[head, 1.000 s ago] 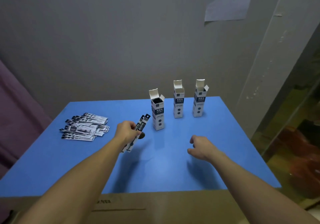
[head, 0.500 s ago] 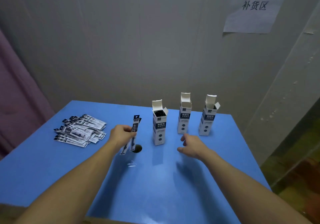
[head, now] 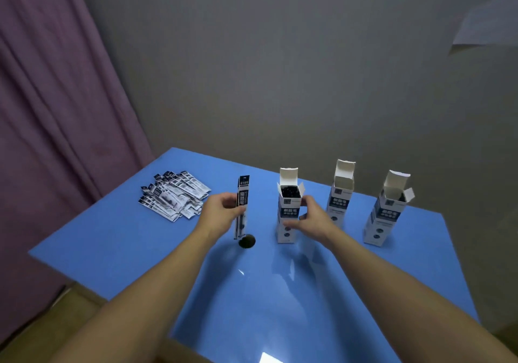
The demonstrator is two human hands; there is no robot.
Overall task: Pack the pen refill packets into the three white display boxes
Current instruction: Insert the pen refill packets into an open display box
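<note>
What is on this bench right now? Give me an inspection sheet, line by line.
Surface: blue table top, with a dark round spot near the middle.
Job's things: three white display boxes upright, flaps open: left box, middle box, right box; loose pile of refill packets at far left.
Clutter: nothing seen.
Hands: left hand grips refill packets held upright; right hand holds the left box, fingers round it.
Cables: nothing seen.
Surroundings: grey wall, purple curtain at left, paper sheet on the wall at upper right.
</note>
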